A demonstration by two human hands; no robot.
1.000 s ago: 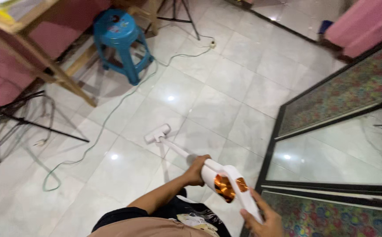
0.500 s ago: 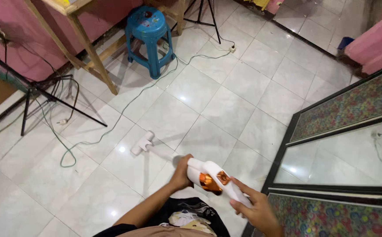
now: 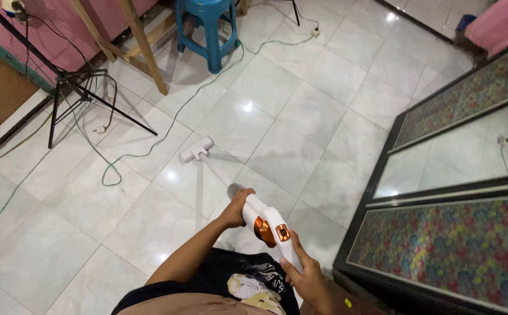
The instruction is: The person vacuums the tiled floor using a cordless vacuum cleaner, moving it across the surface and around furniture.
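Both hands clamp a white stick vacuum (image 3: 265, 224): left hand (image 3: 235, 209) forward, right hand (image 3: 305, 279) behind.
Its head (image 3: 196, 149) has shifted left across the floor (image 3: 300, 116), nearer the green cable (image 3: 114, 169).

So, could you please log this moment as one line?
left hand: grips vacuum body | right hand: holds handle | floor head: on tiles

We see our hands bare: left hand (image 3: 234, 211), right hand (image 3: 307, 280), no gloves, rings or watch. Forearms bare, no sleeves showing. At bottom centre of the frame we wear a black shirt (image 3: 230, 274) with a cream and yellow printed graphic.
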